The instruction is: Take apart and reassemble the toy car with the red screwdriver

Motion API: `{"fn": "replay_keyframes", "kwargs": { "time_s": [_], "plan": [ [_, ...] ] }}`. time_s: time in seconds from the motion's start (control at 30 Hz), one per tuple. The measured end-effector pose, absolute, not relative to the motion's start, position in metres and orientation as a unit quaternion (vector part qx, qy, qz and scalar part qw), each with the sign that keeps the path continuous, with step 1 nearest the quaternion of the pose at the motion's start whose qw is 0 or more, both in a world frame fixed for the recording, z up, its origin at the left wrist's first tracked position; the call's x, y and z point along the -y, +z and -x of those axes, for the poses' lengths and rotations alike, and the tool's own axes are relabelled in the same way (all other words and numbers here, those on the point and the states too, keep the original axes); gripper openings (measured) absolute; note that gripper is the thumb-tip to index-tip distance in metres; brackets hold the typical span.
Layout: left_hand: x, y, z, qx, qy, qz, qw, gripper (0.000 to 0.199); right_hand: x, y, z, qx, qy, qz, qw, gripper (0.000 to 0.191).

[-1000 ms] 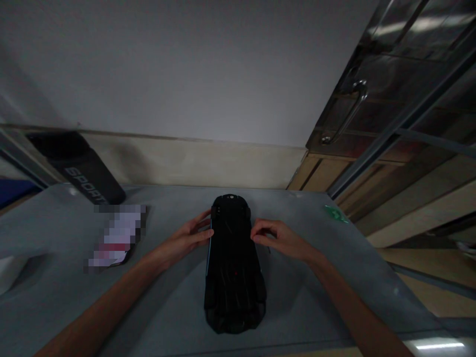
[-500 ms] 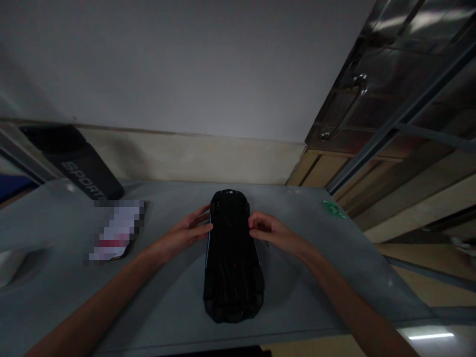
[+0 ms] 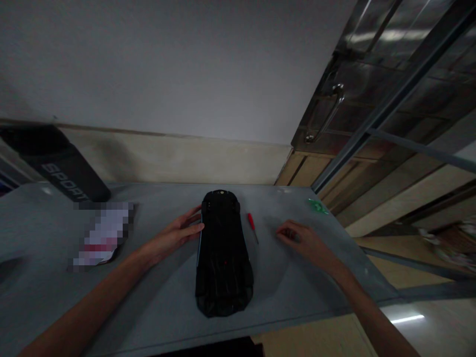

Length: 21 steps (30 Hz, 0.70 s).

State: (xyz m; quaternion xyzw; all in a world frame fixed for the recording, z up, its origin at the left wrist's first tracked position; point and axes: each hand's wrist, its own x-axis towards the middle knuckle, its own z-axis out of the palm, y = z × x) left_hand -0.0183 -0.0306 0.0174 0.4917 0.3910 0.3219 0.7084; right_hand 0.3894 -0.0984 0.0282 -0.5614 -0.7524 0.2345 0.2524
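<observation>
While left hand (image 3: 181, 231) against one upturned toy car (image 3: 223, 253), fingers spread, right hand (image 3: 300, 239) near one screwdriver (image 3: 251, 221), fingers together.

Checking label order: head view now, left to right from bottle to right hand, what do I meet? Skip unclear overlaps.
Bottle → left hand → toy car → screwdriver → right hand.

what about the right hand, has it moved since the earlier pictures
Yes: judged against the green packet, the right hand has moved right, toward the packet and away from the black toy car.
</observation>
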Motion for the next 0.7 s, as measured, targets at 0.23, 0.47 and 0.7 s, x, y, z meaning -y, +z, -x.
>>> {"fn": "replay_keyframes", "kwargs": {
  "time_s": [0.23, 0.47, 0.7],
  "plan": [
    [0.033, 0.023, 0.015, -0.389, 0.33, -0.508, 0.695, 0.08, 0.105, 0.019, -0.388, 0.773, 0.172, 0.567, 0.227, 0.024],
    [0.033, 0.023, 0.015, -0.387, 0.331, -0.517, 0.689, 0.076, 0.101, 0.026, -0.37, 0.784, 0.138, 0.567, 0.214, 0.013],
    [0.033, 0.021, 0.014, -0.361, 0.338, -0.495, 0.714, 0.086, 0.091, 0.082, -0.274, 0.857, 0.169, 0.414, 0.256, 0.009]
  ]
}}
